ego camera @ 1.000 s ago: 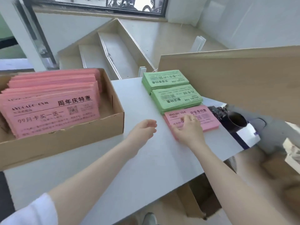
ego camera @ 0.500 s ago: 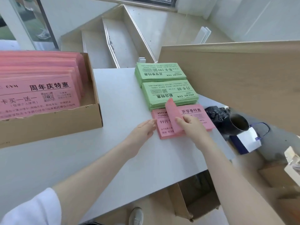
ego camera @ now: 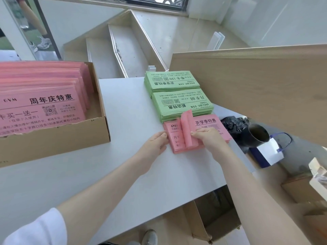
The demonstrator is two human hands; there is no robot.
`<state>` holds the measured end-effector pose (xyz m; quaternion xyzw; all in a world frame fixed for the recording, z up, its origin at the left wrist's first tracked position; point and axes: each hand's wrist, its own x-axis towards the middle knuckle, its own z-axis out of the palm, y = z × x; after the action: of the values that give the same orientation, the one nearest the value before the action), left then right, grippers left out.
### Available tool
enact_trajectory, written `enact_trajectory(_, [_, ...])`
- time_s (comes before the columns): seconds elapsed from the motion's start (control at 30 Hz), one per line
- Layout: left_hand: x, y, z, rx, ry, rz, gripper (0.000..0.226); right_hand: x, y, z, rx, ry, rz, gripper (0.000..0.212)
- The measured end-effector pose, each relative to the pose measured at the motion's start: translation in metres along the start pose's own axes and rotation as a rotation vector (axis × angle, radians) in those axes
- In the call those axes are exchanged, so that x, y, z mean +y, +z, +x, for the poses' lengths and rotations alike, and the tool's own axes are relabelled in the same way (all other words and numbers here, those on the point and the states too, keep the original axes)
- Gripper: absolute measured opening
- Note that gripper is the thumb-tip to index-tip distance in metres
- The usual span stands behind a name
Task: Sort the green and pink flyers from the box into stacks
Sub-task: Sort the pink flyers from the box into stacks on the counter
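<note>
Three sorted stacks sit in a row on the white table (ego camera: 123, 174), running from far to near: two green stacks (ego camera: 177, 96), then a pink stack (ego camera: 210, 126) at the near end, close to the table's right edge. To the left, an open cardboard box (ego camera: 58, 138) holds many more pink flyers (ego camera: 40, 103).

The left hand (ego camera: 155, 145) touches the pink stack's left edge, fingers fairly straight, steadying it. The right hand (ego camera: 208, 138) rests on top of the stack and pinches a curled bundle of pink sheets (ego camera: 186, 129), lifted upright from the pile — the grip is narrow, on the sheets alone.

Risks, as a judgement: the lifted sheets could crease if bent further, or spring back askew and spoil the stack's alignment. A push to the right might slide the pile off the table edge toward the dark cup (ego camera: 256, 137) and bag (ego camera: 269, 152) below.
</note>
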<state>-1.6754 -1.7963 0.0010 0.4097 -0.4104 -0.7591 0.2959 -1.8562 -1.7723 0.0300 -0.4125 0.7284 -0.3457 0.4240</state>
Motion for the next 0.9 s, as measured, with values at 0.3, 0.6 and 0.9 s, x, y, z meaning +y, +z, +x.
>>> enact_trajectory(0.3, [-0.001,-0.001,0.005,0.022,-0.025,-0.081,0.021,-0.012,-0.007,-0.002,-0.088,0.032,-0.159,0.020])
enact_trajectory(0.6, [0.013,-0.001,0.014,0.042,-0.205,-0.567,0.047,-0.020,0.030,0.004,0.107,-0.071,-0.845,0.070])
enact_trajectory(0.9, [0.012,-0.003,0.019,0.041,-0.024,-0.087,0.040,-0.019,0.012,0.012,0.071,-0.060,-0.639,0.032])
